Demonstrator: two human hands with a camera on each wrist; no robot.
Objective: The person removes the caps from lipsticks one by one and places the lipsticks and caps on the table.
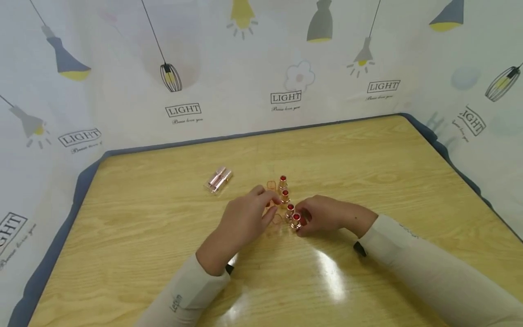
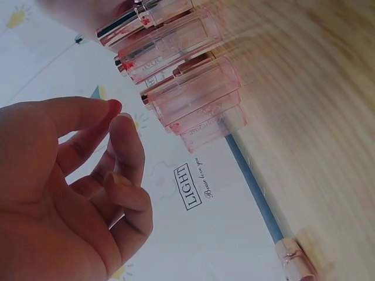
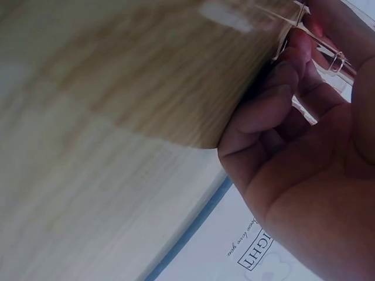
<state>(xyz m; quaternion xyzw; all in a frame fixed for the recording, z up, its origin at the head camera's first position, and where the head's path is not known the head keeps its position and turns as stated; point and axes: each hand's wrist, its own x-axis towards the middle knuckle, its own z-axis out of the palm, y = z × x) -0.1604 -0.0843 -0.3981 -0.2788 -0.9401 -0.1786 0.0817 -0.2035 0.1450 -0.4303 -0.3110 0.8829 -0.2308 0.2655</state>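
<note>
Several lipstick tubes with red tops, among them the far lipstick tube (image 1: pixel 283 182), stand upright in a row in the head view. My right hand (image 1: pixel 323 213) pinches the nearest lipstick tube (image 1: pixel 296 221) at the row's near end. Its fingertips lie low against a clear edge in the right wrist view. Left of the row my left hand (image 1: pixel 247 215) has its fingers loosely bent, thumb and index tip near each other with nothing between them. Clear pink caps (image 2: pixel 196 88) stand in front of those fingertips in the left wrist view. A clear cap (image 1: pixel 271 185) is beyond the hand.
Two pink-and-clear tubes (image 1: pixel 219 179) lie side by side on the wooden table (image 1: pixel 163 236), further back and left. The table's far edge meets a printed cloth backdrop (image 1: pixel 229 91). Dark trim runs along that edge.
</note>
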